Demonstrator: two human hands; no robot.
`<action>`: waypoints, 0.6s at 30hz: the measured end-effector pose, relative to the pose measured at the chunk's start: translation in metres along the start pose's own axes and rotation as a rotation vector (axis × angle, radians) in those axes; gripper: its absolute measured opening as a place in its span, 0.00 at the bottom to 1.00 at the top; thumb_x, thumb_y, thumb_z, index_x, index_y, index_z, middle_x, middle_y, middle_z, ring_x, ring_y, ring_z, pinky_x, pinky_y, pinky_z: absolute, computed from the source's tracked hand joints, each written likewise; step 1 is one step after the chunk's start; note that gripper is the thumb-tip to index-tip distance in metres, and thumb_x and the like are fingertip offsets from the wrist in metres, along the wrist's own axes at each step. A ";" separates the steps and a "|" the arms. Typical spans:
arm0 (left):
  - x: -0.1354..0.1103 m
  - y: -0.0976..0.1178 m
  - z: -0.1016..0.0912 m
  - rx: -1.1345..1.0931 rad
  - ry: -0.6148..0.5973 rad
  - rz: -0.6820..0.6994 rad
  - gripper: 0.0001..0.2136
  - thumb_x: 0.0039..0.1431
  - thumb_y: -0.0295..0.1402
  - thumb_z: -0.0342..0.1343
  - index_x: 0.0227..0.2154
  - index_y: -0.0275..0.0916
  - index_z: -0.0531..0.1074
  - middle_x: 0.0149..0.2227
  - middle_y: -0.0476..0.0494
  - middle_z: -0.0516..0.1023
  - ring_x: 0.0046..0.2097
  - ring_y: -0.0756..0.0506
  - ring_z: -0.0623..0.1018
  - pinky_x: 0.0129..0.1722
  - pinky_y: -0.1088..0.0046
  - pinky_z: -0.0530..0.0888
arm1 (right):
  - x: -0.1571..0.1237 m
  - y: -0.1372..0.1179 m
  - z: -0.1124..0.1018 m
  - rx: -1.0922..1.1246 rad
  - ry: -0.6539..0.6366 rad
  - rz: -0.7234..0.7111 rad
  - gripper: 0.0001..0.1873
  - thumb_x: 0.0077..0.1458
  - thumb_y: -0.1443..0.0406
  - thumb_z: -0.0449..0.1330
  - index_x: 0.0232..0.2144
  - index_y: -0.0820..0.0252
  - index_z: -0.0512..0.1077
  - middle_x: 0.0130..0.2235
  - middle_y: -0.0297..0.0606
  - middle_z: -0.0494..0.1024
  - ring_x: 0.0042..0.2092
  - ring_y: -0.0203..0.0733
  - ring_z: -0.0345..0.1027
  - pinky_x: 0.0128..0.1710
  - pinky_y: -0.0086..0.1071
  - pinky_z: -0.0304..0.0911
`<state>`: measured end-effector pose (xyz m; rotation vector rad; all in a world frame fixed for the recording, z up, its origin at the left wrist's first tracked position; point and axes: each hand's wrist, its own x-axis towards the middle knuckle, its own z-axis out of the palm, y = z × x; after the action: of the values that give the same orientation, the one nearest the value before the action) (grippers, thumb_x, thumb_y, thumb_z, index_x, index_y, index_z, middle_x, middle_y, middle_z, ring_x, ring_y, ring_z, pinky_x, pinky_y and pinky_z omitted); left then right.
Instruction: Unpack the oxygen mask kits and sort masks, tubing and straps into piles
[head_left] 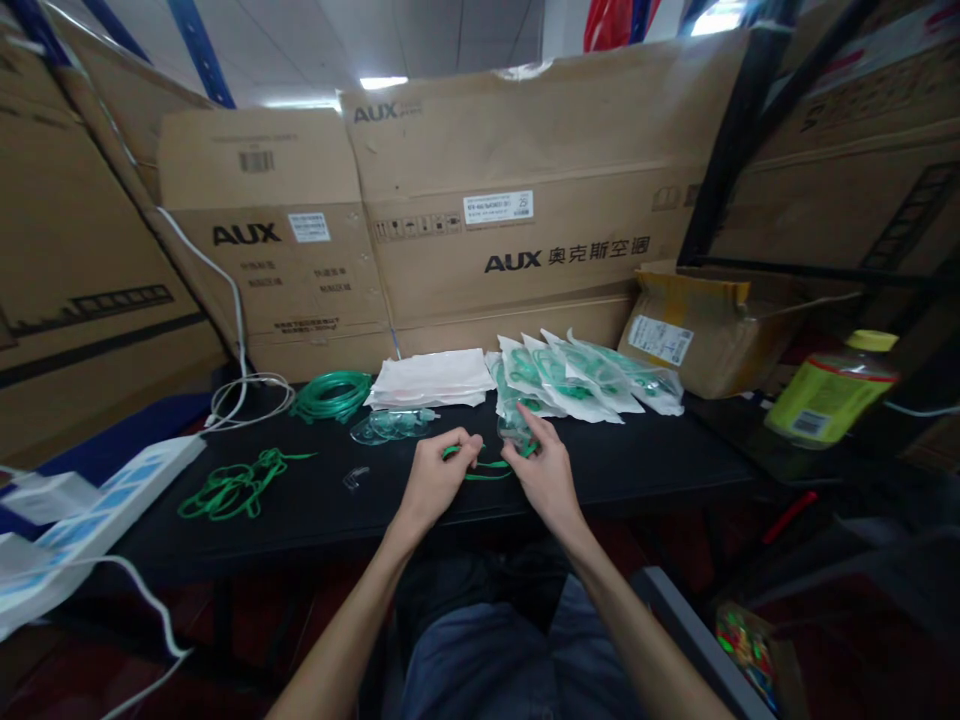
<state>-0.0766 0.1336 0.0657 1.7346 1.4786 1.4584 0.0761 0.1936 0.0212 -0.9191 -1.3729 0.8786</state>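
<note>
My left hand [441, 475] is closed in a pinch on a thin green elastic strap [489, 470]. The strap runs in a loop across to my right hand [547, 470], whose thumb and fingers are closed on a clear plastic mask [513, 424] and the strap's other end. The fingers hide part of the mask. Left of my hands lie more clear green-tinted masks [391, 425]. A tangled bundle of green straps [238, 488] rests farther left. Near it are small clear plastic pieces [355, 477].
Behind my hands are a coil of green tubing [331, 396], a stack of white pouches [431, 377] and several filled pouches [574, 375]. A power strip [112, 525] lies left. At right stand an open carton [690, 325] and a yellow-capped bottle [831, 390]. Large cardboard panels [525, 150] close off the back.
</note>
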 end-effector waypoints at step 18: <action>-0.005 0.047 -0.199 0.252 0.987 0.008 0.14 0.55 0.40 0.58 0.22 0.39 0.63 0.24 0.53 0.59 0.27 0.51 0.62 0.27 0.74 0.66 | 0.001 -0.005 -0.001 0.478 -0.132 0.266 0.40 0.41 0.61 0.74 0.58 0.59 0.72 0.51 0.44 0.81 0.43 0.47 0.80 0.55 0.45 0.69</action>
<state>-0.2327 0.0555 0.1727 1.1271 2.1755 2.3918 0.0770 0.1922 0.0256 -0.6860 -1.0888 1.4196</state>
